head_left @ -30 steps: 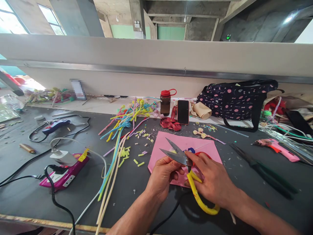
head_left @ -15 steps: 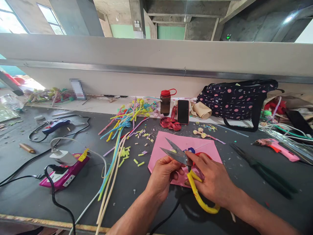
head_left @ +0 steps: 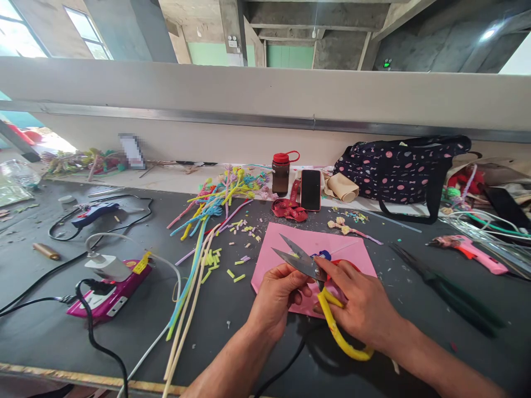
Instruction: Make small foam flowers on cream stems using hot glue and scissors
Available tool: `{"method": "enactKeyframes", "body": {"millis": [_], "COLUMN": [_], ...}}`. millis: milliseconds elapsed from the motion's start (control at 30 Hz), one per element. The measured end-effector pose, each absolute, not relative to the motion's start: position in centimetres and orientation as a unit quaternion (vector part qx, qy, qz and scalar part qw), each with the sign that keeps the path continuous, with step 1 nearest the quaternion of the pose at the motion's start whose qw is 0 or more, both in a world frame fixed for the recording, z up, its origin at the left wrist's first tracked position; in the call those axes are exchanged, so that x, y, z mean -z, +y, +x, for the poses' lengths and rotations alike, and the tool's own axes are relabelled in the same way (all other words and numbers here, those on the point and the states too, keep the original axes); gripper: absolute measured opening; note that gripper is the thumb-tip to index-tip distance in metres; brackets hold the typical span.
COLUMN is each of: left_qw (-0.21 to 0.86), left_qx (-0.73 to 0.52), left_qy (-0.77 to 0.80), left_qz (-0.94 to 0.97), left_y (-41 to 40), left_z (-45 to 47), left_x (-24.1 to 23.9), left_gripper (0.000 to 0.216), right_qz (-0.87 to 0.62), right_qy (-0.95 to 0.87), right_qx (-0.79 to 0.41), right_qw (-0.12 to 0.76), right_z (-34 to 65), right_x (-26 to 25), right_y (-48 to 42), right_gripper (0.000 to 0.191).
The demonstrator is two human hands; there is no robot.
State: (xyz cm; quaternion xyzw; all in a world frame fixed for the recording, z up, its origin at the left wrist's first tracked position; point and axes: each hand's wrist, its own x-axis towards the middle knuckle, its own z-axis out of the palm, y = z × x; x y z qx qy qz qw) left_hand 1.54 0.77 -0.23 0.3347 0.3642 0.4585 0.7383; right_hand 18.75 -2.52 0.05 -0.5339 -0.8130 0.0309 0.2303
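Note:
My right hand (head_left: 363, 298) is closed on a pair of scissors (head_left: 305, 266) with one yellow-wrapped handle and one red handle. The blades are parted and point up and left. Just under them, my left hand (head_left: 276, 301) is pinched closed, its fingertips close to the blades; what they hold is mostly hidden. A tiny yellowish bit shows between the blades. Beneath both hands lies a pink sheet (head_left: 271, 243), with a small dark blue item (head_left: 324, 255) partly covered by the right hand and scissors.
Left of the sheet are cut green pieces (head_left: 213, 257), long fuzzy stems (head_left: 188, 309) and a magenta power strip (head_left: 135, 276). Behind stand a bottle (head_left: 281, 177), a phone (head_left: 311, 190) and a patterned bag (head_left: 398, 171). Dark-handled shears (head_left: 452, 293) and a pink glue gun (head_left: 477, 253) lie right.

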Motion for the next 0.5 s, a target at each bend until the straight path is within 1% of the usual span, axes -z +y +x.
{"method": "enactKeyframes", "body": {"millis": [500], "left_qw": [0.730], "left_qx": [-0.460], "left_qy": [0.377], "left_qz": [0.336], "left_y": [0.88], "left_z": [1.56], "left_x": [0.13], "left_gripper": [0.010], "right_qz": [-0.536], "right_qy": [-0.811], "right_qx": [-0.027], "right_qw": [0.233], "right_z": [18.81], "right_x": [0.12], "right_y": [-2.40], "right_gripper": [0.060]}}
